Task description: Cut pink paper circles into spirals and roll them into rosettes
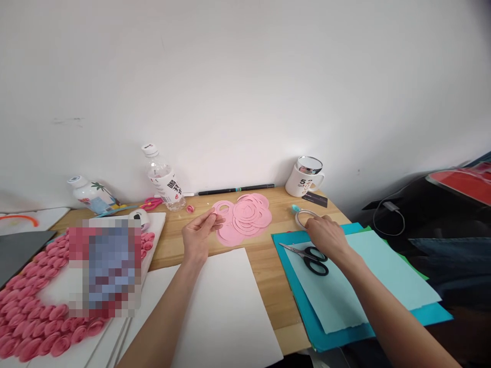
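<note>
My left hand point(199, 230) is closed in a pinch, thumb against fingers, at the left edge of a pile of pink paper circles and spirals point(245, 220). Whatever sits between those fingertips is too small or hidden to make out. A pink paper ring point(222, 207) shows just past them. On the right, my right hand point(326, 235) has its fingers curled on a pale roll of tape point(301, 217) with a small teal bit at its edge. Black-handled scissors point(312, 258) lie beside that wrist, on a light blue sheet point(337, 301).
A white sheet point(226, 306) lies under my left forearm. At left is a board covered with pink paper rosettes point(34, 312). A water bottle point(166, 184), a black pen point(238, 189) and a white mug point(303, 179) stand or lie by the wall. Teal sheets point(307, 317) overhang the table's front edge.
</note>
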Demonstrator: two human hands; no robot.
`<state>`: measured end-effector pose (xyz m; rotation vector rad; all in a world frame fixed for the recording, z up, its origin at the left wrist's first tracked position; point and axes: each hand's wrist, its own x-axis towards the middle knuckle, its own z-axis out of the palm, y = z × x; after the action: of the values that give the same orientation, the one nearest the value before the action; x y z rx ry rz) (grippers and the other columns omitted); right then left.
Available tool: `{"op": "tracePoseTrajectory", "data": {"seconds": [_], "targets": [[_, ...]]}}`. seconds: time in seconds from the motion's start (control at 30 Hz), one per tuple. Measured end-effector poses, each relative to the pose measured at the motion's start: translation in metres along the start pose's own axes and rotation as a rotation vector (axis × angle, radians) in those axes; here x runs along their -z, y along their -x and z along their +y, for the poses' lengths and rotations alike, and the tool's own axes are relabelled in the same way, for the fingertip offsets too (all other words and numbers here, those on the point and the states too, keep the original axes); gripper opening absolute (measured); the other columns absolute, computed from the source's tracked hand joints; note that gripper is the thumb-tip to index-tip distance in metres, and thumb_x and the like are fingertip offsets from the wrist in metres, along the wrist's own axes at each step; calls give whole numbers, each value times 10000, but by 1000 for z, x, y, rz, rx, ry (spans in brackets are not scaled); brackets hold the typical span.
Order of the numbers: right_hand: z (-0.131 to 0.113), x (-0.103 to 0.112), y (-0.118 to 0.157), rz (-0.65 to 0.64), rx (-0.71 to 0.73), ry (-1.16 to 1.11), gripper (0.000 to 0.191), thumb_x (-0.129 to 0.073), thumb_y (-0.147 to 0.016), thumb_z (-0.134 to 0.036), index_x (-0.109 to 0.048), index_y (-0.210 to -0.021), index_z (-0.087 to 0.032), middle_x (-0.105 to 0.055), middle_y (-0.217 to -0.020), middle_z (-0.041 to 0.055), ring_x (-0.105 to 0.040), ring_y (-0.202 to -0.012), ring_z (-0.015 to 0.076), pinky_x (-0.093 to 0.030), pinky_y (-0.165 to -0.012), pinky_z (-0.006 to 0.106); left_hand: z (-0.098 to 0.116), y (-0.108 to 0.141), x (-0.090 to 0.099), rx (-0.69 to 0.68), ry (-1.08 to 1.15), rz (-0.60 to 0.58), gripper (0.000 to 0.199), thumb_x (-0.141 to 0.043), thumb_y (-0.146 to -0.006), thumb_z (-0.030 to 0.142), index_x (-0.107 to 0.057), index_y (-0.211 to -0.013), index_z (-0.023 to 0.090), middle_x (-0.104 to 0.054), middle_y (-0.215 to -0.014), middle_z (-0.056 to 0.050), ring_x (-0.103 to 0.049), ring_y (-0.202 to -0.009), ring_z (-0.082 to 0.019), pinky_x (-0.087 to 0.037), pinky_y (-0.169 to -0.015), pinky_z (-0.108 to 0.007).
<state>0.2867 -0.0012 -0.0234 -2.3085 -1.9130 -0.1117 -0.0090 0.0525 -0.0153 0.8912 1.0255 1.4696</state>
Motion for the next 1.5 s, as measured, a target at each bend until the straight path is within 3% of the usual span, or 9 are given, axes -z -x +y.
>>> {"op": "tracePoseTrajectory", "data": {"seconds": [0.07, 0.17, 0.3, 0.4, 0.53, 0.77, 1.2, 1.37, 1.5], "targets": [[-15, 15, 3, -31, -25, -203, 145, -465, -813, -183, -596, -754, -159, -645, -744, 133, -589, -805, 274, -419, -634, 349, -1, 2, -2, -94, -60, 10, 269, -720, -632, 267, -699, -864, 132, -722, -704, -52, -684, -682, -197, -528, -757, -375], [-51, 38, 11, -185, 187, -831, 170, -437, -844, -284, -570, -920, -209, -649, -871, 57, -600, -795, 188, -467, -690, 309, -1, 5, -5, -200, -132, 21, 238, -698, -660, 262, -703, -864, 140, -726, -713, -48, -684, -708, -195, -519, -793, -363], [-103, 40, 18, -475, 339, -1293, 170, -477, -821, -316, -589, -840, -190, -615, -790, 17, -584, -755, 148, -494, -701, 282, 0, 10, -8, -167, -161, 31, 266, -689, -662, 287, -703, -885, 144, -720, -726, -45, -683, -625, -193, -538, -685, -329], [-128, 27, 20, -396, 359, -1285, 112, -547, -784, -285, -587, -794, -181, -606, -775, 3, -558, -732, 131, -481, -715, 280, -1, 12, -8, -133, -215, 10, 275, -684, -658, 291, -708, -894, 153, -712, -752, -41, -612, -447, -119, -509, -511, -259], [-141, 18, 24, -316, 407, -1235, 103, -570, -780, -258, -584, -846, -180, -618, -811, 12, -566, -753, 133, -479, -718, 286, 0, 8, -5, -99, -148, 79, 276, -686, -641, 283, -709, -880, 146, -697, -716, -29, -371, -304, -17, -303, -282, -177], [-146, 25, 30, -288, 539, -1177, 193, -532, -819, -253, -564, -1005, -216, -630, -859, 15, -568, -736, 120, -466, -610, 231, 7, 1, -1, 24, -72, 88, 267, -707, -591, 270, -713, -822, 135, -669, -647, -11, -301, -310, -5, -200, -261, -162], [-145, 19, 30, -369, 587, -1133, 81, -551, -784, -197, -490, -837, -206, -576, -637, -37, -528, -544, 89, -452, -530, 211, 11, 6, -3, 89, -291, -4, 293, -678, -619, 283, -707, -864, 126, -687, -687, -37, -317, -299, -17, -212, -241, -163], [-155, 18, 34, -436, 411, -1459, 236, -590, -769, -243, -497, -983, -213, -637, -678, -20, -604, -554, 114, -517, -589, 278, 8, 1, 1, -141, -245, 240, 266, -656, -663, 289, -697, -856, 110, -695, -744, -61, -590, -482, -105, -485, -475, -217], [-176, 18, 31, -374, 178, -1715, 282, -640, -725, -320, -511, -948, -205, -625, -641, -23, -638, -593, 152, -540, -572, 301, 8, 7, -3, -350, -297, 433, 296, -610, -724, 307, -682, -951, 131, -700, -817, -71, -629, -561, -122, -531, -614, -267]]}}
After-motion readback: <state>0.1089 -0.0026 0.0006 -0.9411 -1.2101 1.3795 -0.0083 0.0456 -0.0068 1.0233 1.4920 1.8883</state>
